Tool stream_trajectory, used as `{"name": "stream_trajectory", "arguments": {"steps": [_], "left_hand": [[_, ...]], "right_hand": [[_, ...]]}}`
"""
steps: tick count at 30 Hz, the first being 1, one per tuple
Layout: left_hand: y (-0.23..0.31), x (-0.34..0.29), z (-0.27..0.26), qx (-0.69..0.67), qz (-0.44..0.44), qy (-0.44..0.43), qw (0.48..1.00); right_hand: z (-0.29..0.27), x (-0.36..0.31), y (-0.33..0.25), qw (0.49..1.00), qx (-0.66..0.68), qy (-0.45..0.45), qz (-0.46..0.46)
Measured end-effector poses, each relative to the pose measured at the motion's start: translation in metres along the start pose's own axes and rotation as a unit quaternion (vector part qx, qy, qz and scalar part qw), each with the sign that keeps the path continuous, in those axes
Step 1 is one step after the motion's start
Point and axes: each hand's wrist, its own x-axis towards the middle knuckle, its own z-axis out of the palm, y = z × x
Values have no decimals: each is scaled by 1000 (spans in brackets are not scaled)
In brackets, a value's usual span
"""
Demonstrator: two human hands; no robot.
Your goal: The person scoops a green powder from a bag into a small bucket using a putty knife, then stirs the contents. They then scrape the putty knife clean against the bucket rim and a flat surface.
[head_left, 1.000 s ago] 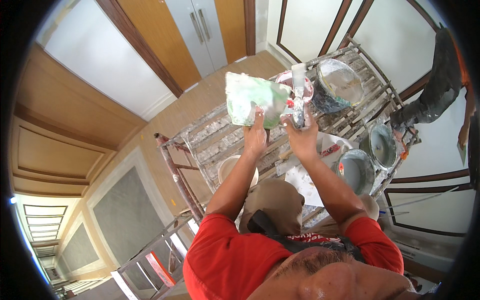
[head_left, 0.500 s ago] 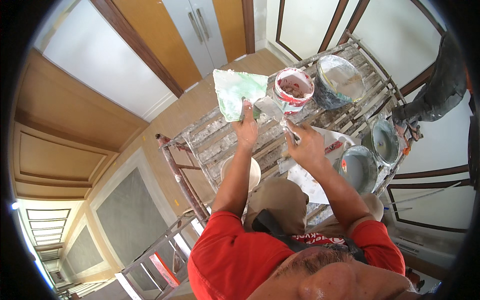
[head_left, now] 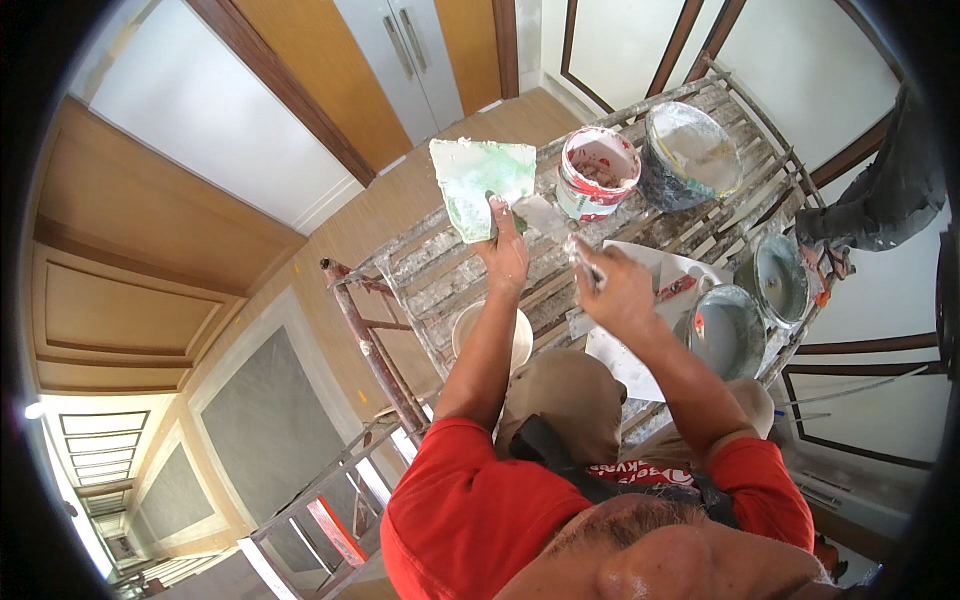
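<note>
My left hand [head_left: 505, 252] is closed on the lower end of a pale green plastic mixing board [head_left: 486, 176], its thumb pressed over the face. White filler smears the board and crusts its far edge. In my closed right hand [head_left: 618, 290] is a putty knife [head_left: 541, 216]; its whitish blade points left, close to the board's lower right edge. Whether blade and board touch, I cannot tell. Just beyond the knife stands a white and red tub [head_left: 590, 205] with pinkish-brown residue inside.
I sit on a stained slatted scaffold platform [head_left: 455, 272]. A dark bucket [head_left: 662, 180] stands at the far right, two water-filled buckets [head_left: 722, 342] nearer. A pale tub [head_left: 466, 338] is below my left forearm. At right hangs a dark trouser leg [head_left: 880, 195].
The whole view has shifted slightly, moving the scene to the right. The putty knife's blade has turned a little beside the board. Both hands keep their holds.
</note>
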Motion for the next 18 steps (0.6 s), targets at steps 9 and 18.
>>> {"name": "stream_trajectory", "arguments": {"steps": [9, 18], "left_hand": [[-10, -9, 3, 39, -21, 9, 999], [-14, -10, 2, -6, -17, -32, 999]], "right_hand": [[14, 1, 19, 998, 6, 52, -27], [-2, 9, 34, 997, -17, 46, -56]]}}
